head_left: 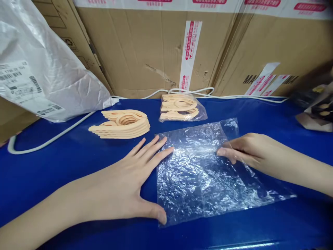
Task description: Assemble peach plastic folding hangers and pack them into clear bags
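A clear, crinkled plastic bag (197,173) lies spread on the blue tabletop (125,232). My left hand (125,187) rests flat at the bag's left edge, fingers spread, with fingertips and thumb touching the film. At the bag's upper right side, my right hand (247,149) pinches the film; some of its fingers are partly covered by plastic. Beyond my left fingertips sits a neat stack of beige plastic folding hangers (135,128). Farther back, a second set of beige hangers (179,107) is wrapped in a clear bag.
Large cardboard boxes (145,45) with red-and-white tape stand along the back. A white cable (52,140) runs along the table's left and rear. At left leans a grey-white mailing bag (65,73) with labels. Dark wrapped items (324,107) lie at the far right.
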Motion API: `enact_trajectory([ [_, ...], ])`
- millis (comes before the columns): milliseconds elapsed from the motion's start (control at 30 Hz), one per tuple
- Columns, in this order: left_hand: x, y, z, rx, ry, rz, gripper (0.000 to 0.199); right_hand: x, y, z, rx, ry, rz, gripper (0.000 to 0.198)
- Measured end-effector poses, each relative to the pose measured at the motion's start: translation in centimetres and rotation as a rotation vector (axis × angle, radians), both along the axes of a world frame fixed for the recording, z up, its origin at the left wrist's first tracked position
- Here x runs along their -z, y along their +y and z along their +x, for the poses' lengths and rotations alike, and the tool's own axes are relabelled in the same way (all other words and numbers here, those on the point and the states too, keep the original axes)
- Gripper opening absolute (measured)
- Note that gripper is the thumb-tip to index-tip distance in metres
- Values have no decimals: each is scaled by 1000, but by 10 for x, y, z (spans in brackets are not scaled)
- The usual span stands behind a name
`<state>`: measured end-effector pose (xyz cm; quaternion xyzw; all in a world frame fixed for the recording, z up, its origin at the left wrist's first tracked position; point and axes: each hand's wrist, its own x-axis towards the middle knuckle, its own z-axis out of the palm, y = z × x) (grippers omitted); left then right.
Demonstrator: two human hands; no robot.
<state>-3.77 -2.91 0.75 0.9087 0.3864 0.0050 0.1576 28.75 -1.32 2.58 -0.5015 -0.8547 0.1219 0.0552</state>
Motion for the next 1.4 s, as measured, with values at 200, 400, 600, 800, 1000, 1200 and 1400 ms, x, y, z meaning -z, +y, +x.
enact_trajectory([
  [200, -5, 8, -7, 32, 4, -50, 117, 1, -1, -12, -295, 185, -104, 28],
  [400, -7, 11, -10, 51, -51, -74, 127, 13, -3, -13, -518, 66, -72, 68],
  [600, -11, 13, -9, 12, -3, -116, 128, 17, -7, -10, -502, 19, 12, 104],
  [800, -8, 3, -3, -124, -35, -43, 135, 17, -6, -12, -508, 55, 22, 110],
  [1000, -11, 8, -6, -25, -17, -99, 132, 20, -3, -12, -502, 96, -1, 113],
  [1200, -16, 11, -6, -39, 66, -120, 132, 8, -3, -5, -442, 39, -88, 108],
  [1400, -20, 9, -8, -19, 13, -67, 131, -3, -1, 19, -355, -43, -190, 88],
])
